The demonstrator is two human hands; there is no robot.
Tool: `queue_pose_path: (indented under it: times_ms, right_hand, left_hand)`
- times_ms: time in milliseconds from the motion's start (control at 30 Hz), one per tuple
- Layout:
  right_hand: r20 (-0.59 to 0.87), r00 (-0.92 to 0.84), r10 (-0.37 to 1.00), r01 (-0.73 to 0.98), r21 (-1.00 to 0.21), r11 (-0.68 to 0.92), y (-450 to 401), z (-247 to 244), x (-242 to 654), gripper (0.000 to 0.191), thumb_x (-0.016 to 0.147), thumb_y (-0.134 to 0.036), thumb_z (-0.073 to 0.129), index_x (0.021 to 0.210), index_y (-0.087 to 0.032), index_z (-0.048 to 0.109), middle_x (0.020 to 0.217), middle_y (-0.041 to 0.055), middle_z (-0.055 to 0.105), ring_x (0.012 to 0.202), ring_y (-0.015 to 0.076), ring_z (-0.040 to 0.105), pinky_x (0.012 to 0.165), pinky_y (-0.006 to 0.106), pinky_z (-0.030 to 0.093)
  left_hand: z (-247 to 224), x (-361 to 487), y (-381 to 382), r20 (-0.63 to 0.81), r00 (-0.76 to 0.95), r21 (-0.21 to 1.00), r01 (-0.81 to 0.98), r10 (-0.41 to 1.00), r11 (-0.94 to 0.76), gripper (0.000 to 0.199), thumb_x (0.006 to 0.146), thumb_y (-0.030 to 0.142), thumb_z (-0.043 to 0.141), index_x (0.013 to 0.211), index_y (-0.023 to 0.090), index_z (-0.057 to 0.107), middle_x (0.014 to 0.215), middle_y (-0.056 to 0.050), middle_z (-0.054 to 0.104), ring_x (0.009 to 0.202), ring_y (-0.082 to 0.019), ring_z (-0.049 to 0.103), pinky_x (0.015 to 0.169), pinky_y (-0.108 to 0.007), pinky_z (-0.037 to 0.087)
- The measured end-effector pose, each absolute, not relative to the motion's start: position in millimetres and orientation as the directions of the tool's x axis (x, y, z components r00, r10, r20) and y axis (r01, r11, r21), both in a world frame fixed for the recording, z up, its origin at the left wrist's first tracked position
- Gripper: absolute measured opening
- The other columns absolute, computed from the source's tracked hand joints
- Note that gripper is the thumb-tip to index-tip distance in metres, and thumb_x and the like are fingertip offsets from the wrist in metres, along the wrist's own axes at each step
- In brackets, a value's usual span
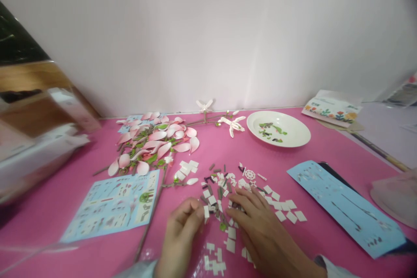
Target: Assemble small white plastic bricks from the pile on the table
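Observation:
My left hand (180, 231) is bunched at the fingertips beside a small white plastic tile (206, 212), and I cannot tell whether it holds the tile. My right hand (257, 226) lies with spread fingers on a loose pile of white, grey and green building pieces (221, 191). More white tiles (216, 258) lie below the pile, near my wrists. To the left stands a long brown brick-built stem (153, 213), leading up to a heap of pink-and-white petals and green leaves (150, 143). A white plate (278, 129) holds a few green and dark pieces.
The work surface is a pink mat (65, 191). Blue instruction sheets (112, 206) (345, 208) lie on both sides of my hands. A white flower model (232, 124) lies behind the pieces, a printed booklet (332, 107) at back right, and a blurred box (39, 147) at left.

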State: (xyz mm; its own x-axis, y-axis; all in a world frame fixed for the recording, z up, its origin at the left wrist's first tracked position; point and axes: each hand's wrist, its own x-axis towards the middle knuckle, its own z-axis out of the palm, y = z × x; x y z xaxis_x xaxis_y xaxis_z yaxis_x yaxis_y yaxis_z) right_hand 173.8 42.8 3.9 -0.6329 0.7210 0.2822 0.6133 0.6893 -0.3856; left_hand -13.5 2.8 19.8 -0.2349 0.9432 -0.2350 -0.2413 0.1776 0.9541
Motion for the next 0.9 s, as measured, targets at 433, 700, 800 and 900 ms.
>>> queue_pose_path:
  times_ms: [433, 700, 800, 900]
  right_hand:
    - [0.288, -0.636, 0.716, 0.602, -0.396, 0.694, 43.7, 1.8, 174.5, 0.055, 0.068, 0.003, 0.041, 0.111, -0.021, 0.066, 0.113, 0.0067, 0.068, 0.115, 0.0278, 0.055, 0.106, 0.061, 0.034]
    - [0.292, -0.609, 0.737, 0.636, -0.374, 0.675, 44.1, 3.3, 174.3, 0.053, 0.067, 0.003, 0.042, 0.106, -0.023, 0.068, 0.115, 0.0071, 0.068, 0.118, 0.03, 0.052, 0.103, 0.06, 0.037]
    - [0.315, -0.619, 0.72, 0.622, -0.363, 0.694, 44.7, 1.2, 175.4, 0.057, 0.066, 0.003, 0.042, 0.111, -0.022, 0.067, 0.115, 0.0065, 0.068, 0.117, 0.0302, 0.053, 0.102, 0.062, 0.037]
    - [0.33, -0.618, 0.714, 0.62, -0.354, 0.7, 44.0, -0.5, 176.6, 0.058, 0.066, 0.003, 0.043, 0.115, -0.02, 0.065, 0.116, 0.0069, 0.068, 0.117, 0.0301, 0.053, 0.103, 0.061, 0.037]
  left_hand:
    - [20.8, -14.6, 4.5, -0.22, -0.236, 0.96, -0.223, 0.947, 0.168, 0.032, 0.079, 0.036, 0.066, 0.057, 0.019, 0.048, 0.054, 0.007, 0.034, 0.051, -0.011, 0.025, 0.049, -0.023, 0.026]
    - [21.6, -13.8, 0.8, -0.233, -0.222, 0.955, -0.235, 0.947, 0.18, 0.031, 0.08, 0.035, 0.066, 0.059, 0.019, 0.05, 0.055, 0.007, 0.035, 0.051, -0.01, 0.025, 0.05, -0.023, 0.026]
    - [20.5, -13.2, 1.2, -0.235, -0.214, 0.953, -0.242, 0.948, 0.182, 0.031, 0.08, 0.035, 0.065, 0.059, 0.019, 0.05, 0.055, 0.007, 0.035, 0.052, -0.01, 0.024, 0.05, -0.022, 0.025]
    - [19.3, -13.2, 2.0, -0.237, -0.213, 0.952, -0.244, 0.948, 0.183, 0.031, 0.08, 0.035, 0.065, 0.06, 0.018, 0.05, 0.055, 0.007, 0.035, 0.052, -0.01, 0.024, 0.05, -0.022, 0.025]
